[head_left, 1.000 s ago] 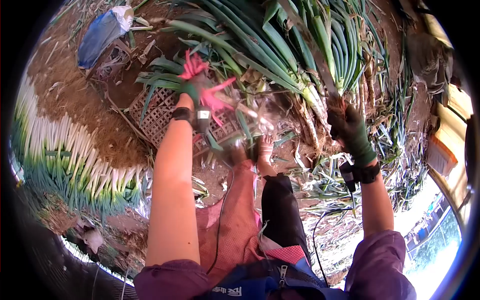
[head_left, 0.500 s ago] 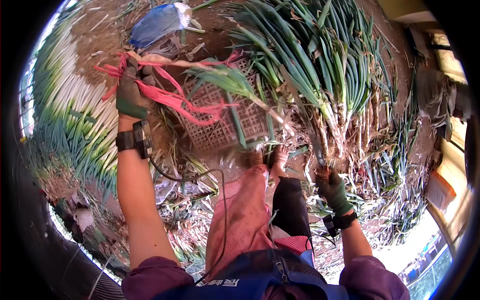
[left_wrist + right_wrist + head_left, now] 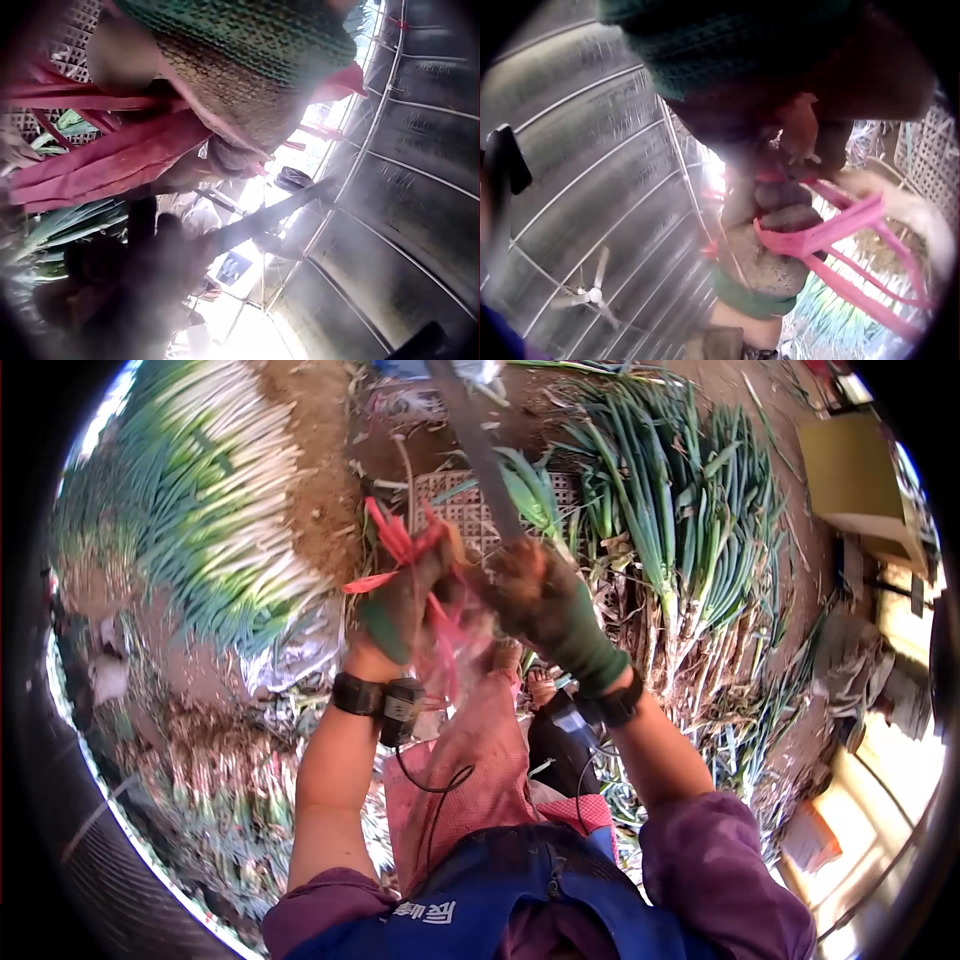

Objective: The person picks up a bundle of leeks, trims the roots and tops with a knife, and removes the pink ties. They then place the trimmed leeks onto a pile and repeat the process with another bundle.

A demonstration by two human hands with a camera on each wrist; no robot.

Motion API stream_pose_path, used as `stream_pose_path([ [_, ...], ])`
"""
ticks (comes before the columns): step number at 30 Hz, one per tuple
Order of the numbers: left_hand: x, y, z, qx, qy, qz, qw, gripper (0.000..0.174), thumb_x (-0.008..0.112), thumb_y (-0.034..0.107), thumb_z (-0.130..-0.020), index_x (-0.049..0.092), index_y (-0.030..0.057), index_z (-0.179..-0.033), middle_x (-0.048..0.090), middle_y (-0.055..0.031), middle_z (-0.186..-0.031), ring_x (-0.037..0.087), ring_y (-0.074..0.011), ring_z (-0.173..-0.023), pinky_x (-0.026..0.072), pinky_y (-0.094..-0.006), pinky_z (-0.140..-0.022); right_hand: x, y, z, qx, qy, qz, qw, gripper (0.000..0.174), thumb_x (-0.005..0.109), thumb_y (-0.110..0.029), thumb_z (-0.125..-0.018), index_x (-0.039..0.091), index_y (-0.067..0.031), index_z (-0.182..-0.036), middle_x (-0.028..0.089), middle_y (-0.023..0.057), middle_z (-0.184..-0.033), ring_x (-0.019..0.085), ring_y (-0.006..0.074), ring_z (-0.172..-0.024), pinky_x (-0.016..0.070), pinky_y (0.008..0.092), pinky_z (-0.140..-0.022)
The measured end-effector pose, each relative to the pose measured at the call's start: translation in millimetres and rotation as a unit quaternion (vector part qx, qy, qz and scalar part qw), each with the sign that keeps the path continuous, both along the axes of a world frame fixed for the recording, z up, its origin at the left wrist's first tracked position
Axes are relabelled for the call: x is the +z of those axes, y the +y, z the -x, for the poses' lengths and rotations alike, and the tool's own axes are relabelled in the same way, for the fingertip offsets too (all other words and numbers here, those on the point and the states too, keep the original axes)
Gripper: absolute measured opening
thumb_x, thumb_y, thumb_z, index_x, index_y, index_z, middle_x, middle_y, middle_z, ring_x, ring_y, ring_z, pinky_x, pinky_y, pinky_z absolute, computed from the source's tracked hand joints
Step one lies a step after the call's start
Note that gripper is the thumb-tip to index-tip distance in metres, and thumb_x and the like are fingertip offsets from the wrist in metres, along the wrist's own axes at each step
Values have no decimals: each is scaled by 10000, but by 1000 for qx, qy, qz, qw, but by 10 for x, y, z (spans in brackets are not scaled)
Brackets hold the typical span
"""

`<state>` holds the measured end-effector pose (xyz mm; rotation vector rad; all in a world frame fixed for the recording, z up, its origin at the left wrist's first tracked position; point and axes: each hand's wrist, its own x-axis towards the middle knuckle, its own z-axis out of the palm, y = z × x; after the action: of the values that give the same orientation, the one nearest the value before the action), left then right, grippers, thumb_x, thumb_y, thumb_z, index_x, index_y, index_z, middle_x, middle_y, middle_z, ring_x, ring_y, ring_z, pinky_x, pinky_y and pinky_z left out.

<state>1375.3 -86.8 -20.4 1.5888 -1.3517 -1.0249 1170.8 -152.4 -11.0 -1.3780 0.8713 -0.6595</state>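
Fingers are clamped on pink strips (image 3: 393, 538), left hand (image 3: 400, 605), and a blade (image 3: 475, 445), right hand (image 3: 555, 610), so angle that edge away, tbh.

The dirt floor (image 3: 322, 480) bears rows of green onions (image 3: 225, 490) left of the grip, a lattice crate (image 3: 447, 497) beyond it, leafier onions (image 3: 690, 520) rightward.

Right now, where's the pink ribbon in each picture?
Head: pink ribbon just left of the middle, at the left hand.
Left wrist: pink ribbon across the left side.
Right wrist: pink ribbon right of the middle.
Shared landmark: the crate, top middle, then upper left, then right edge.
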Motion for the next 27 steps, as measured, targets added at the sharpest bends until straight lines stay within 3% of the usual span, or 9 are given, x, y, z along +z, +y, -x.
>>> stream_pose_path([
  [6, 231, 743, 21, 114, -42, -69, 990, 267, 462, 165, -946, 501, 45, -1181, 558, -42, -826, 538, -183, -661, 435, -323, -610, 68, 513, -391, 68, 0, -11, 998, 375, 736, -194, -777, 550, -34, -1060, 653, 91, -961, 620, 169, -863, 489, 296, -777],
  [8, 472, 968, 144, 220, 235, -137, 937, 341, 430, 211, -978, 468, 74, -1288, 541, 18, -854, 474, -74, -641, 404, -221, -582, 136, 695, -407, 88, -62, -54, 993, 351, 730, -179, -781, 558, -35, -1052, 657, 83, -958, 619, 168, -864, 486, 293, -783],
  [10, 240, 1399, 121, 193, 135, -54, 970, 340, 439, 310, -981, 521, 82, -1221, 547, 32, -854, 463, -59, -642, 387, -224, -566, 199, 852, -457, 143, -35, -58, 987, 325, 703, -120, -785, 560, -27, -1062, 649, 71, -973, 609, 159, -863, 484, 289, -781],
  [13, 547, 1795, 192, 289, 310, -173, 889, 343, 478, 276, -967, 508, 77, -1245, 573, 15, -906, 492, -56, -701, 402, -221, -574, 279, 1146, -618, 196, -60, -167, 964, 313, 678, -83, -787, 560, -22, -1070, 644, 64, -982, 604, 153, -868, 483, 284, -774],
  [16, 483, 2488, 290, 342, 404, -66, 846, 358, 500, 214, -953, 476, 59, -1274, 582, -16, -941, 532, -90, -792, 457, -242, -666, 379, 1440, -792, 260, -75, -244, 931, 286, 643, -49, -788, 556, -23, -1059, 640, 61, -974, 602, 152, -861, 481, 282, -750],
  [21, 332, 3791, 362, 412, 341, -56, 843, 341, 569, 196, -894, 518, 67, -1205, 605, -53, -1041, 582, -144, -879, 482, -285, -765, 55, 1980, -826, 363, 54, 151, 918, 204, 556, -44, -785, 534, -28, -988, 634, 107, -895, 619, 222, -801, 479, 337, -670],
  [22, 251, 4117, 416, 423, 317, -95, 843, 314, 592, 206, -875, 552, 80, -1159, 614, -57, -1036, 594, -157, -892, 482, -295, -768, -202, 2054, -739, 359, 127, 164, 910, 156, 545, -132, -837, 537, -31, -956, 623, 185, -783, 628, 349, -742, 477, 396, -602],
  [26, 48, 5308, 816, 396, -14, -326, 858, 322, 654, 234, -815, 595, 95, -1099, 637, -111, -995, 614, -227, -912, 480, -310, -801, -483, 2344, -225, 403, 310, 360, 782, 237, 505, -283, -908, 526, -62, -825, 590, 205, -659, 576, 440, -623, 441, 516, -498],
  [27, 94, 5571, 899, 397, 58, -323, 857, 345, 630, 270, -826, 589, 94, -1120, 638, -121, -1020, 612, -243, -942, 479, -315, -832, -621, 2389, -14, 413, 344, 372, 757, 221, 497, -278, -909, 534, -79, -822, 586, 197, -636, 582, 425, -613, 456, 497, -489],
])
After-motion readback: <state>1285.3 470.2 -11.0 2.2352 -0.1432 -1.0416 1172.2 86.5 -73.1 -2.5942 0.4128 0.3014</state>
